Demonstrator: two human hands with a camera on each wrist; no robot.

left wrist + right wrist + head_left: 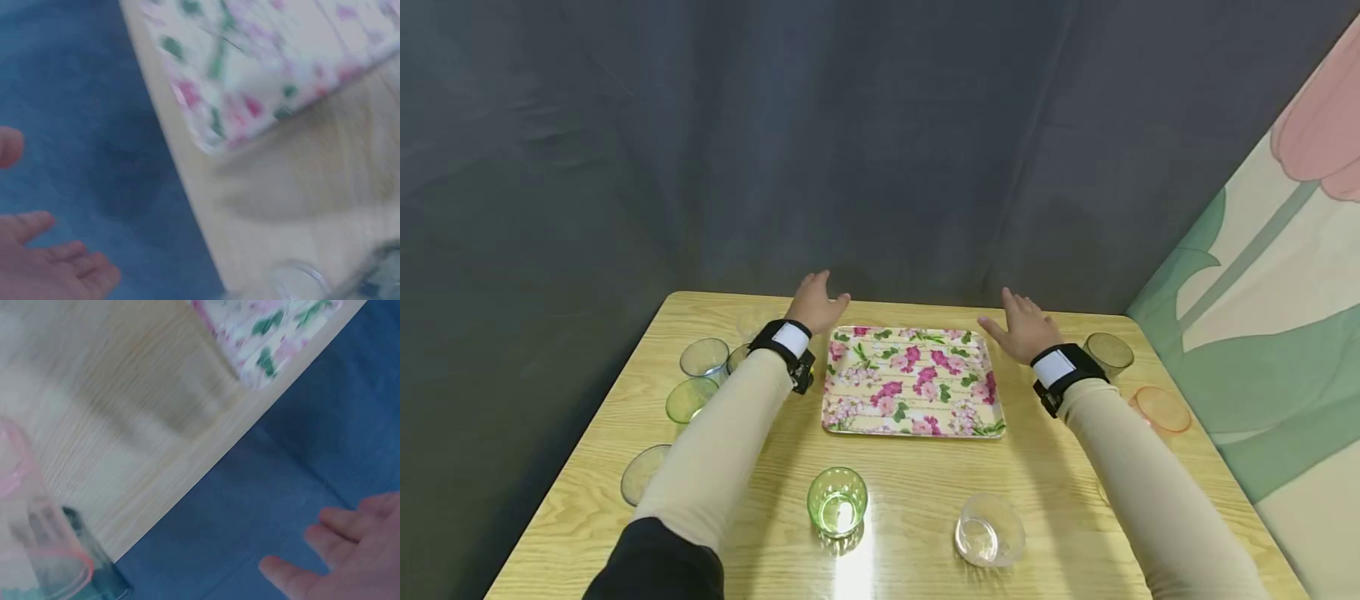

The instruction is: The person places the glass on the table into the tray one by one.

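A rectangular tray (913,382) with a pink floral print lies flat on the wooden table, between the two hands. My left hand (816,304) is held out above the tray's far left corner, with thumb and fingers spread and nothing in them. On the opposite side, my right hand (1021,329) reaches past the tray's right edge, fingers extended and holding nothing. In the left wrist view the left hand (59,262) appears apart from the tray (250,75). The right wrist view likewise shows the right hand (350,544) away from the tray corner (265,356).
A green glass (837,502) and a clear glass (989,531) stand near the front. Several glasses, including a green one (691,400), line the left side. An olive glass (1108,354) and an orange glass (1162,409) stand at right. A dark curtain (880,150) hangs behind the table.
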